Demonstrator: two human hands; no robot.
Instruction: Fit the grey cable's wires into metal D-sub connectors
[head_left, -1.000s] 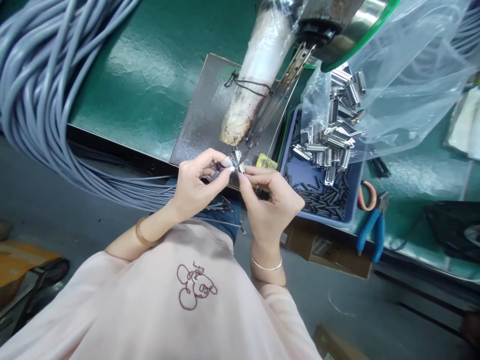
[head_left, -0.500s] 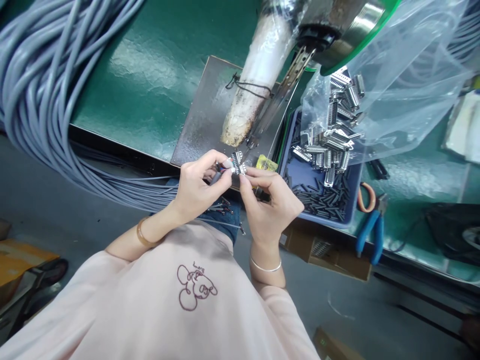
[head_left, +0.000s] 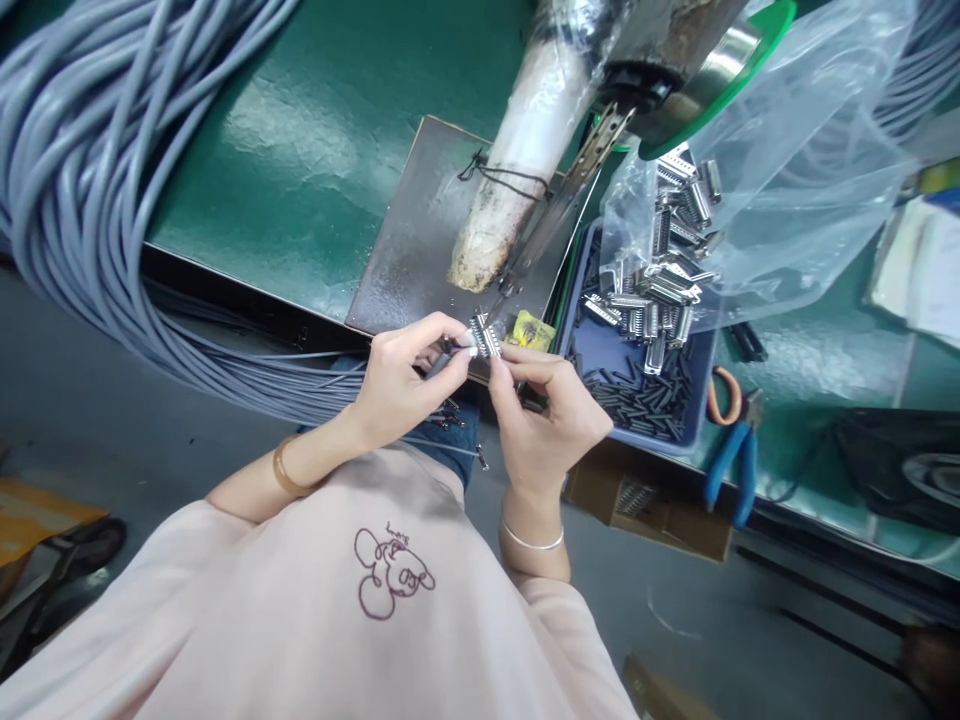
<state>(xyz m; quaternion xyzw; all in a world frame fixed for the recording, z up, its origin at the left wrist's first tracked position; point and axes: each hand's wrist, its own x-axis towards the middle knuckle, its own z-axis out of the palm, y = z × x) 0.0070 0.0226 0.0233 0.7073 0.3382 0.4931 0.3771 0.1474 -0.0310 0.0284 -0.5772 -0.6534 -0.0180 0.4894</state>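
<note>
Between my two hands, a metal connector (head_left: 486, 336) with rows of pins sits just under the tip of a soldering iron (head_left: 544, 225). My left hand (head_left: 411, 375) pinches the end of a grey cable (head_left: 440, 362) beside the connector; its fine wires are mostly hidden by the fingers. The thumb and forefinger of my right hand (head_left: 546, 405) grip the connector from the right. A white nozzle (head_left: 506, 165), tied with dark wire, hangs above a dark metal plate (head_left: 405, 240).
A blue tray (head_left: 703, 400) to the right holds connectors (head_left: 664, 270) and small black tubes (head_left: 637, 395). Near it are a plastic bag (head_left: 810, 190), orange tape (head_left: 724, 396) and blue-handled pliers (head_left: 733, 462). Grey cables (head_left: 82, 200) fill the left side; a green-rimmed spool (head_left: 712, 90) hangs above.
The connector and both hands have shifted slightly right and down in view. The connector is turned a little, and the coloured wires seen before are now mostly covered by my left fingers.
</note>
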